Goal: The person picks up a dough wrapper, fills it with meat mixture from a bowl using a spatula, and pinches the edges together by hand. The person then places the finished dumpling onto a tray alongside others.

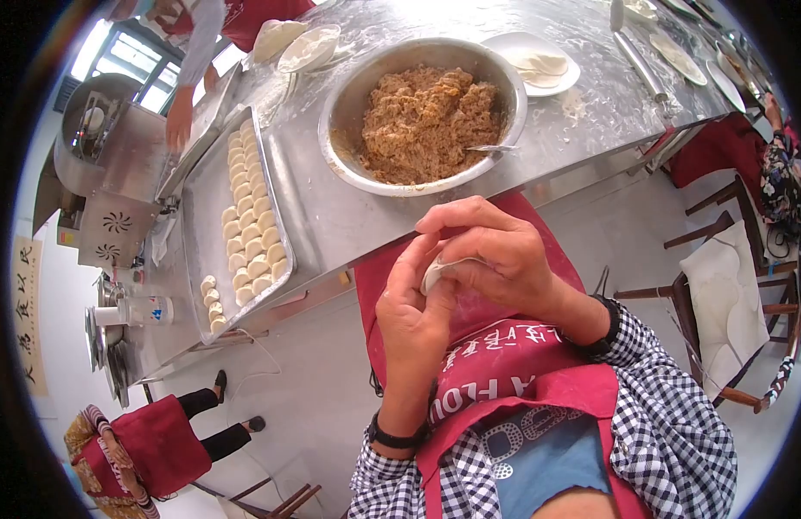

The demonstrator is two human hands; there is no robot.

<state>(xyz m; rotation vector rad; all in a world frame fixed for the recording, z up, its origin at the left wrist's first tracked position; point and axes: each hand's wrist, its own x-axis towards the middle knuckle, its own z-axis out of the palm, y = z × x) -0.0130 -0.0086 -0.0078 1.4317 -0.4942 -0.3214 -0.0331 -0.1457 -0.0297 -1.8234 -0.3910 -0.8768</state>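
Between my two hands, above the red apron, is a small pale dumpling (437, 272). My left hand (415, 316) is closed round its lower side, with the thumb pressed against it. My right hand (495, 255) pinches its upper right edge with bent fingers. Most of the dumpling is hidden by the fingers. Just beyond my hands, a large steel bowl (338, 164) on the metal table holds brown minced filling (430, 121), with a spoon handle (494, 148) sticking out at the right.
Left of the bowl, a metal tray (206, 195) carries rows of dumplings (252, 221). Behind are a plate of wrappers (539, 65) and a floury bowl (309, 49). A co-worker's hand (179, 121) is near the tray. Chairs (720, 285) stand right; another person (149, 445) is lower left.
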